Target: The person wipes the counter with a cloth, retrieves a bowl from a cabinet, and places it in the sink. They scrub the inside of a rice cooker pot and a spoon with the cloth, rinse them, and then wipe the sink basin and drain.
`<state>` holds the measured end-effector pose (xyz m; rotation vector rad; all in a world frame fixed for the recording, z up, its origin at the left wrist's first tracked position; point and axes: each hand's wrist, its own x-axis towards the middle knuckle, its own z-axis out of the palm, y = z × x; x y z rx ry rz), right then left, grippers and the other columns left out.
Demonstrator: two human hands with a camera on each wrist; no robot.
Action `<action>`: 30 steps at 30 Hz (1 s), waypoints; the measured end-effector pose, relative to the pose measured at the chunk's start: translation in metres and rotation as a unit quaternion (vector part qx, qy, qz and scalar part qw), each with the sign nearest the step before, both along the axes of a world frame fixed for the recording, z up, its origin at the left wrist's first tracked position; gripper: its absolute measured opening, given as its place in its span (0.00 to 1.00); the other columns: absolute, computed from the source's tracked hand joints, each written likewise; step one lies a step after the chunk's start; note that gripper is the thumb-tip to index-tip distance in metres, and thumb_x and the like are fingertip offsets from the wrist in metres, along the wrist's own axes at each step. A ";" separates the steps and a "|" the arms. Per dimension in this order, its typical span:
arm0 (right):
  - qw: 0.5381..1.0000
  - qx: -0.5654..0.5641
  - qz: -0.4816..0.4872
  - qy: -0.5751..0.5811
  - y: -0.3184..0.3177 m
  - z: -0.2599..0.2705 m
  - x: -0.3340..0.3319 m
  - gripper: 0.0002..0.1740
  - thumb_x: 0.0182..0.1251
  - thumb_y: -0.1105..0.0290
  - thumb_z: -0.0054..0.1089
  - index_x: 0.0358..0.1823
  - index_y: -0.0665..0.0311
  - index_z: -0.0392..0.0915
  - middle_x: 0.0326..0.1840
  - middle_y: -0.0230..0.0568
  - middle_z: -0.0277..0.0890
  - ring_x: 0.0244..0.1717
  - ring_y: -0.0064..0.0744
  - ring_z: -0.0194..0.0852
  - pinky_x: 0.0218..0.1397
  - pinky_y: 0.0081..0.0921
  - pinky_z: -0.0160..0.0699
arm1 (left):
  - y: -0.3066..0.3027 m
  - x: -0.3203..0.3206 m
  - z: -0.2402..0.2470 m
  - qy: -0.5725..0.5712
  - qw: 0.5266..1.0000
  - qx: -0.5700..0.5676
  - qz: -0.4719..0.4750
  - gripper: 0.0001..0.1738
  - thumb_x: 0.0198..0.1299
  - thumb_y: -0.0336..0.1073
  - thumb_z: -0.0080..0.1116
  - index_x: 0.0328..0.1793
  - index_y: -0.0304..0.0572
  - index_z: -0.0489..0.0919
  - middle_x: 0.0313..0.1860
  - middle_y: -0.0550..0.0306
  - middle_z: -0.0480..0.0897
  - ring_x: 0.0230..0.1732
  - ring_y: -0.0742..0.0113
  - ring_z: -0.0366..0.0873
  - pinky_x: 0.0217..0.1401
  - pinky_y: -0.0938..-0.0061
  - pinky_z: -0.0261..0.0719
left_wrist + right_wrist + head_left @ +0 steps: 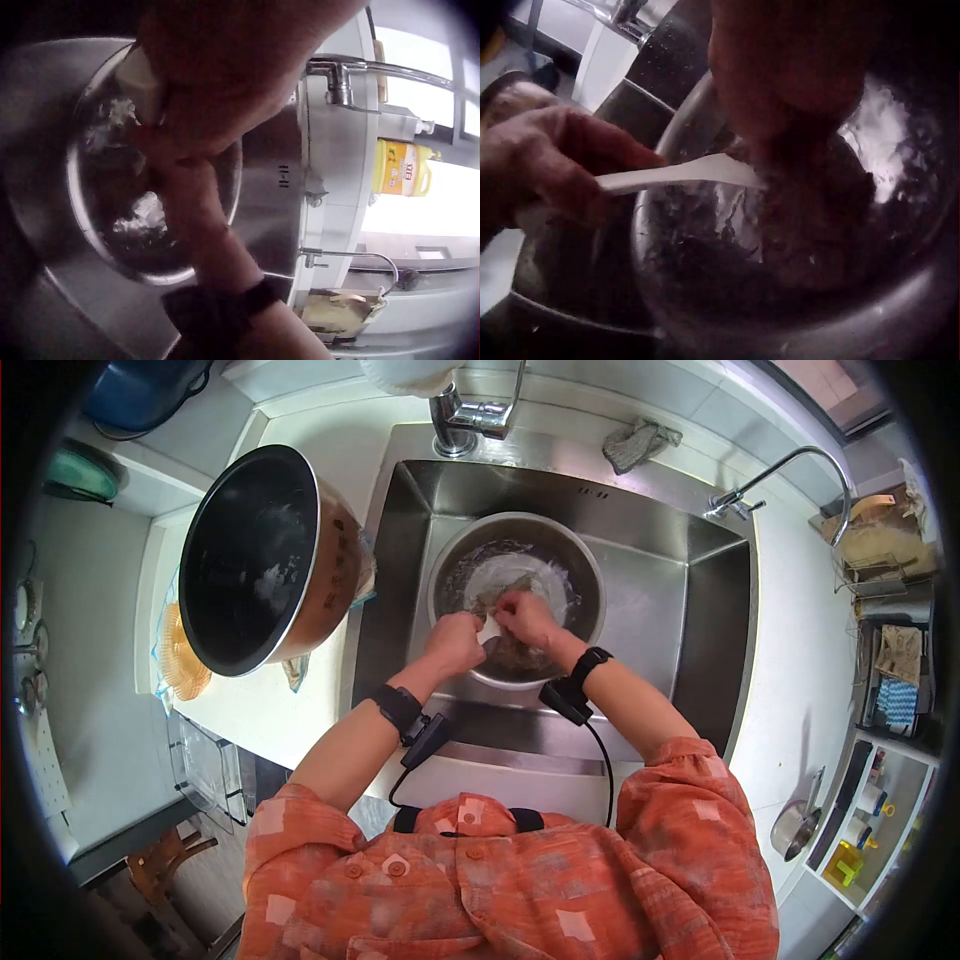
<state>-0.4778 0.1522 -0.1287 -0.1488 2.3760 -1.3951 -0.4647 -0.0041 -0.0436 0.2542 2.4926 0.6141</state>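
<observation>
In the head view my left hand (457, 643) is over the near left rim of a round metal basin (440, 575) in the sink. It grips a white rice paddle (679, 175), seen best in the right wrist view, pointing over the basin. My right hand (528, 617) is above the cloudy water, fingers curled round a drab brownish cloth (810, 247) at the wide end of the paddle. Part of the cloth hangs into the water (555, 585). The right fingers cover the paddle's tip.
A large black-lined pot (245, 560) stands on the counter left of the sink (650, 610). Behind are a faucet (470, 418) and a grey rag (638, 445); a thin curved tap (790, 460) rises at the right. An amber ribbed dish (183, 655) is beside the pot.
</observation>
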 end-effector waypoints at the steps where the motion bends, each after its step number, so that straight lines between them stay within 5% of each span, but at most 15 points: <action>1: 0.999 0.036 -0.012 0.027 0.004 -0.002 -0.004 0.10 0.48 0.68 0.58 0.31 0.64 0.78 0.27 0.46 0.77 0.31 0.41 0.77 0.36 0.32 0.73 | -0.001 0.001 0.002 -0.001 1.000 -0.003 0.000 0.13 0.33 0.27 0.55 0.31 0.37 0.79 0.32 0.41 0.79 0.41 0.45 0.76 0.45 0.60 0.74; 8: 0.971 0.226 0.034 0.071 0.033 -0.013 -0.029 0.12 0.46 0.66 0.59 0.32 0.62 0.80 0.37 0.49 0.77 0.41 0.48 0.75 0.46 0.37 0.73 | -0.017 0.004 0.013 0.009 0.999 0.051 0.009 0.17 0.34 0.28 0.56 0.36 0.38 0.81 0.33 0.41 0.79 0.41 0.46 0.77 0.46 0.62 0.74; 10: 0.982 0.185 0.000 -0.045 0.036 0.001 -0.032 0.12 0.46 0.66 0.60 0.33 0.63 0.79 0.34 0.48 0.77 0.40 0.47 0.75 0.46 0.35 0.72 | -0.022 0.001 0.008 -0.004 0.999 0.052 0.014 0.17 0.34 0.29 0.56 0.36 0.38 0.81 0.34 0.41 0.79 0.41 0.46 0.77 0.46 0.62 0.74; 11: 0.994 0.026 -0.025 -0.102 0.036 0.007 -0.028 0.11 0.46 0.67 0.60 0.33 0.64 0.78 0.30 0.44 0.77 0.37 0.42 0.75 0.45 0.31 0.72 | -0.023 0.000 0.005 -0.003 1.000 0.025 -0.006 0.17 0.34 0.29 0.56 0.36 0.37 0.81 0.34 0.41 0.79 0.41 0.47 0.77 0.46 0.62 0.74; 12: 0.994 0.030 -0.023 -0.103 0.033 0.019 -0.023 0.11 0.46 0.67 0.60 0.33 0.64 0.78 0.30 0.44 0.77 0.37 0.42 0.75 0.45 0.31 0.72 | -0.022 0.000 0.002 -0.003 1.000 0.000 -0.025 0.17 0.34 0.29 0.56 0.37 0.37 0.81 0.35 0.41 0.79 0.40 0.47 0.77 0.46 0.62 0.74; 14: 0.991 -0.093 0.071 -0.064 0.020 0.039 -0.012 0.10 0.48 0.68 0.59 0.31 0.65 0.77 0.31 0.42 0.76 0.36 0.34 0.74 0.44 0.27 0.71 | -0.016 0.002 0.006 -0.007 1.000 0.003 -0.015 0.18 0.34 0.30 0.57 0.37 0.38 0.81 0.35 0.42 0.79 0.40 0.47 0.77 0.46 0.62 0.74; 15: 0.984 -0.036 0.118 0.129 0.015 0.032 -0.008 0.09 0.50 0.68 0.58 0.32 0.65 0.76 0.35 0.40 0.76 0.39 0.29 0.72 0.45 0.24 0.70 | -0.013 0.001 0.010 -0.006 1.000 -0.001 -0.011 0.18 0.34 0.30 0.57 0.38 0.38 0.81 0.35 0.42 0.79 0.40 0.47 0.77 0.46 0.62 0.74; 16: 0.984 -0.036 0.116 0.130 0.015 0.021 -0.009 0.09 0.50 0.68 0.58 0.32 0.65 0.76 0.35 0.40 0.76 0.39 0.29 0.72 0.45 0.24 0.70 | -0.011 0.001 0.012 -0.005 1.000 0.000 -0.013 0.18 0.34 0.30 0.57 0.38 0.38 0.81 0.35 0.42 0.79 0.40 0.47 0.77 0.46 0.62 0.74; 19: 0.972 -0.201 -0.022 -0.117 0.015 0.012 -0.012 0.12 0.55 0.68 0.57 0.40 0.64 0.72 0.35 0.35 0.73 0.39 0.25 0.69 0.45 0.24 0.69 | -0.013 0.001 0.021 0.025 0.997 0.069 0.006 0.19 0.34 0.30 0.57 0.38 0.38 0.81 0.34 0.42 0.79 0.41 0.47 0.77 0.46 0.62 0.74; 22: 0.961 -0.233 -0.047 -0.137 0.019 0.011 -0.014 0.11 0.57 0.67 0.56 0.40 0.63 0.72 0.36 0.34 0.73 0.39 0.23 0.68 0.44 0.23 0.69 | -0.013 0.001 0.025 0.031 0.995 0.095 0.024 0.21 0.33 0.32 0.58 0.40 0.40 0.81 0.35 0.43 0.80 0.41 0.48 0.77 0.46 0.63 0.74; 28: 0.992 0.098 -0.058 0.053 0.026 -0.002 -0.017 0.11 0.57 0.67 0.54 0.38 0.65 0.72 0.34 0.45 0.76 0.36 0.37 0.74 0.42 0.29 0.71 | -0.003 0.007 0.037 0.070 0.995 -0.012 -0.072 0.21 0.40 0.34 0.51 0.44 0.40 0.79 0.34 0.41 0.79 0.39 0.47 0.77 0.45 0.62 0.74; 30: 0.982 0.158 -0.065 0.085 0.032 -0.013 -0.018 0.10 0.57 0.67 0.54 0.38 0.65 0.73 0.33 0.47 0.76 0.35 0.40 0.75 0.41 0.30 0.72 | -0.004 0.010 0.033 0.083 0.992 -0.045 -0.083 0.13 0.42 0.30 0.49 0.36 0.40 0.80 0.33 0.43 0.79 0.39 0.47 0.77 0.42 0.58 0.74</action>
